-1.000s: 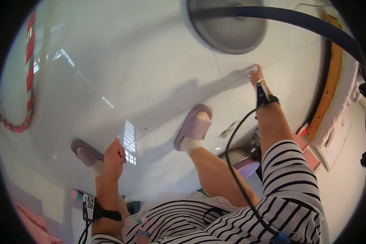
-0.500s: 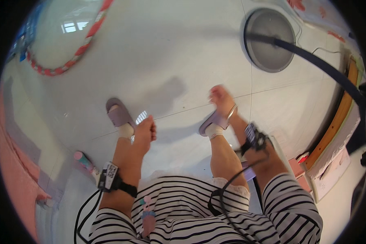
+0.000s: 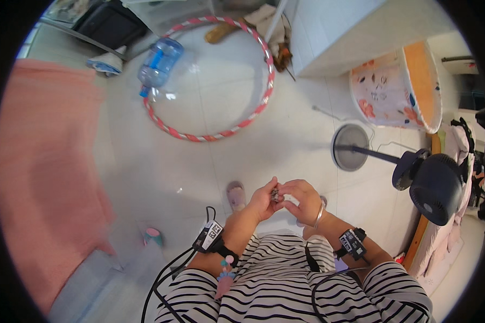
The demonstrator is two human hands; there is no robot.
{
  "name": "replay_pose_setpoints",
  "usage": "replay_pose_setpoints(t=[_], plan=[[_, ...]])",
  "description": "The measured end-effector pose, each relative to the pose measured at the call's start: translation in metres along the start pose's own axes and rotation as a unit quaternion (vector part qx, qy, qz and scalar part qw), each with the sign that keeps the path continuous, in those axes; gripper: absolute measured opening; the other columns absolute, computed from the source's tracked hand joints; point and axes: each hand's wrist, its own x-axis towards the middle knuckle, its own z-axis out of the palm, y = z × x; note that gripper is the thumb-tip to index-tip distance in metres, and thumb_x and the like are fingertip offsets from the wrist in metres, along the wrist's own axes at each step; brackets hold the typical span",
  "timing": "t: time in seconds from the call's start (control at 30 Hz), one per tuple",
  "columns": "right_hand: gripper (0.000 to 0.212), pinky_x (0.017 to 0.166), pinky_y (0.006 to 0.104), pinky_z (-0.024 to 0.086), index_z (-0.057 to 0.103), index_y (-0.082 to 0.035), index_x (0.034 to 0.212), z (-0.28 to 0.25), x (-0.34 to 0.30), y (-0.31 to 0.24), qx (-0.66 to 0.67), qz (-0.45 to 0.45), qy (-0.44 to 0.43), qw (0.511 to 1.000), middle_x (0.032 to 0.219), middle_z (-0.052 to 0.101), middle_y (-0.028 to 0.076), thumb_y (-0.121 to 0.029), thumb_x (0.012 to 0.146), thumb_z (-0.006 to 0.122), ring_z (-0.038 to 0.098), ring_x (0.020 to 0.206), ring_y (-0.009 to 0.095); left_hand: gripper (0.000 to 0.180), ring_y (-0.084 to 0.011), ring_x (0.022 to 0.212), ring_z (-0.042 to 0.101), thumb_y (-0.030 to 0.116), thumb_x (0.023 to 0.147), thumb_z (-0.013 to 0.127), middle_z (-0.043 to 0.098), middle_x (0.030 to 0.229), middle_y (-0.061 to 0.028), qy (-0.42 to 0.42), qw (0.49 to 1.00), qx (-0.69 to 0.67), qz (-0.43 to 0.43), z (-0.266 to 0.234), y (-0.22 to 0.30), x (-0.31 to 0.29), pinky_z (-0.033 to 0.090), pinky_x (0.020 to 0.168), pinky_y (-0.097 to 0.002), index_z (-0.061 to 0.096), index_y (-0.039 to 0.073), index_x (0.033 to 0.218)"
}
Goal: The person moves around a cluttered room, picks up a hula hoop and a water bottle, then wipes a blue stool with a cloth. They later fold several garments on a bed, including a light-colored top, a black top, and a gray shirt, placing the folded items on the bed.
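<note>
My left hand [image 3: 261, 202] is cupped, palm turned inward, around a small clump of grey-and-dark speckled bits [image 3: 275, 195]. What the bits are is too small to make out. Close against it, my right hand [image 3: 303, 200] has its fingers curved toward the clump, with a gap between thumb and fingers. Its fingertips reach the edge of the clump. A silver bangle [image 3: 320, 212] circles the right wrist. Both hands are in front of my striped top [image 3: 285, 269].
A red-and-silver hoop [image 3: 202, 138] lies on the floor, a blue water bottle [image 3: 163, 62] at its left rim. To the right stand a dark fan [image 3: 435, 188] on a round base [image 3: 351, 148] and a flowered bin [image 3: 380, 91]. A pink cloth [image 3: 59, 177] spreads at left.
My hands were apart, lowered over the feet; now they meet in front of me, with the speckled bits showing in the left. The view has shifted, showing the whole hoop and the fan.
</note>
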Motion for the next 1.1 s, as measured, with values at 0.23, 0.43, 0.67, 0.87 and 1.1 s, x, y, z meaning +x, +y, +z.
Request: replay_pose_setpoints(t=[0.23, 0.43, 0.67, 0.87, 1.1], plan=[[0.019, 0.071, 0.0256, 0.047, 0.057, -0.001, 0.099, 0.004, 0.060, -0.058, 0.267, 0.297, 0.021, 0.917, 0.088, 0.059, 0.008, -0.007, 0.081, 0.058, 0.057, 0.075, 0.015, 0.041, -0.0081, 0.044, 0.026, 0.043, 0.087, 0.050, 0.032, 0.055, 0.0038, 0.069, 0.995, 0.026, 0.073, -0.043, 0.138, -0.096, 0.021, 0.040, -0.0222, 0.035, 0.016, 0.060], [0.019, 0.071, 0.0266, 0.048, 0.059, -0.003, 0.096, -0.045, 0.124, -0.019, 0.121, 0.254, -0.056, 0.958, 0.085, 0.062, 0.009, -0.011, 0.080, 0.061, 0.059, 0.076, 0.016, 0.038, -0.0078, 0.044, 0.029, 0.042, 0.088, 0.048, 0.035, 0.055, 0.0034, 0.156, 0.977, -0.028, 0.143, -0.049, 0.194, -0.104, 0.025, 0.040, -0.0222, 0.038, 0.016, 0.062], [0.021, 0.070, 0.0274, 0.048, 0.059, -0.002, 0.095, -0.068, 0.281, 0.005, 0.044, 0.221, -0.116, 0.967, 0.083, 0.063, 0.009, -0.017, 0.081, 0.060, 0.060, 0.075, 0.016, 0.037, -0.0083, 0.045, 0.030, 0.042, 0.089, 0.048, 0.036, 0.056, 0.0034, 0.108, 0.973, -0.087, 0.185, -0.010, 0.265, -0.100, 0.025, 0.041, -0.0220, 0.039, 0.015, 0.066], [0.020, 0.072, 0.0257, 0.048, 0.059, 0.000, 0.096, -0.037, 0.383, -0.028, 0.038, 0.207, -0.161, 0.964, 0.085, 0.063, 0.007, -0.014, 0.081, 0.060, 0.060, 0.078, 0.014, 0.037, -0.0082, 0.044, 0.031, 0.043, 0.088, 0.048, 0.037, 0.055, 0.0036, 0.114, 0.968, -0.128, 0.186, -0.023, 0.336, -0.110, 0.026, 0.040, -0.0220, 0.040, 0.015, 0.065], [0.020, 0.070, 0.0306, 0.048, 0.061, -0.005, 0.089, 0.026, 0.507, 0.026, -0.038, 0.269, -0.162, 0.949, 0.081, 0.064, 0.011, -0.022, 0.079, 0.058, 0.061, 0.075, 0.021, 0.036, -0.0081, 0.041, 0.030, 0.041, 0.089, 0.047, 0.037, 0.053, 0.0041, 0.155, 0.962, -0.128, 0.186, -0.084, 0.463, -0.079, 0.025, 0.038, -0.0226, 0.041, 0.015, 0.065]])
